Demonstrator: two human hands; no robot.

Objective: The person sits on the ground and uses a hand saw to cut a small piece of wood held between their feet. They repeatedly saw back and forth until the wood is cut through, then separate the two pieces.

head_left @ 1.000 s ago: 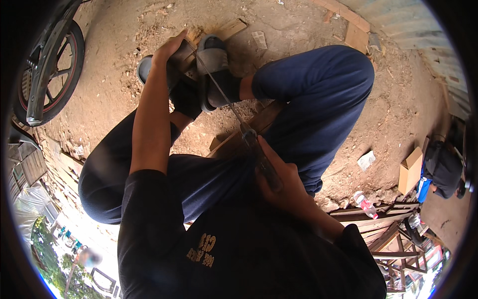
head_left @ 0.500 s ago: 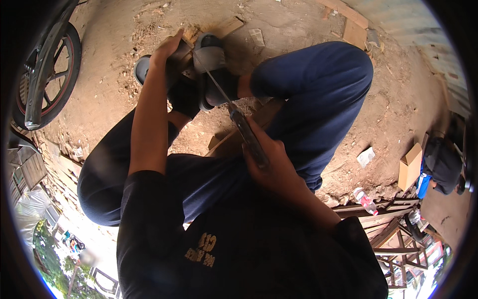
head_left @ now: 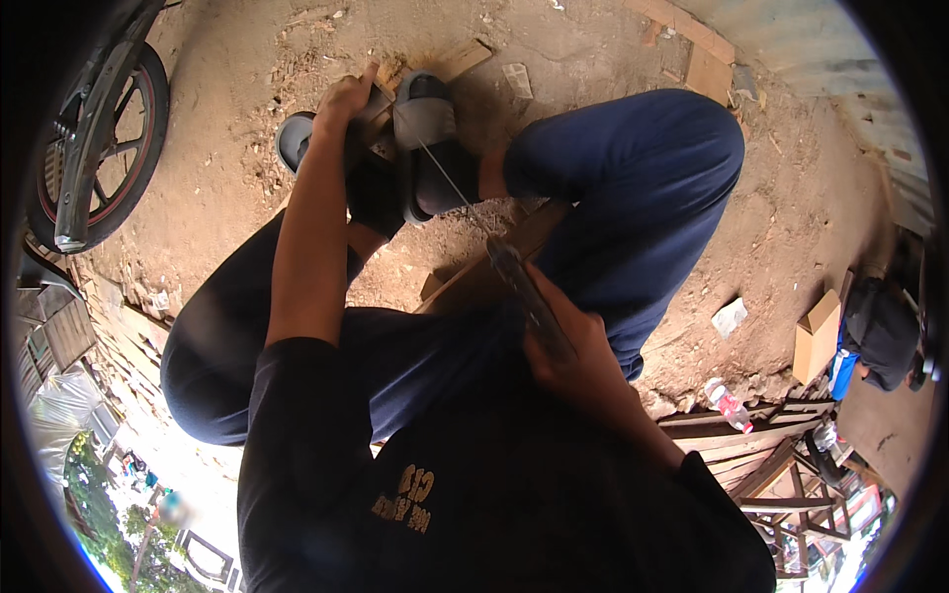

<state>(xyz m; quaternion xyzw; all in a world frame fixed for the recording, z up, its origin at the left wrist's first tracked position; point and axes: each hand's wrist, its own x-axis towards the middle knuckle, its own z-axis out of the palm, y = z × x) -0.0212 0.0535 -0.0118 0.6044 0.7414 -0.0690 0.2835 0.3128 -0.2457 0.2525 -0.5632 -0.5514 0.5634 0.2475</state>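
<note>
My right hand (head_left: 583,356) is wrapped round the dark handle of a handsaw (head_left: 524,296). Its thin blade, seen nearly edge-on, slants up and left toward my feet. Beyond the feet lies a strip of wood (head_left: 465,59), with pale sawdust (head_left: 392,73) beside it. My left hand (head_left: 346,101) is closed on a piece of wood (head_left: 380,102) between my two dark sandals, its thumb pointing away from me. The right sandal (head_left: 425,119) hides part of the wood and the blade's far end. Fingers of the left hand are partly hidden.
Another length of wood (head_left: 474,282) lies below my legs. A motorcycle wheel (head_left: 148,128) stands at the left. To the right are scrap paper (head_left: 730,317), a cardboard box (head_left: 817,336), a plastic bottle (head_left: 729,405) and a crouching person (head_left: 880,331). Wood pieces lie by the corrugated sheet wall (head_left: 830,59).
My right hand has drawn the saw back toward me and slightly right. The left hand stays at the wood by my feet; the whole view has shifted slightly.
</note>
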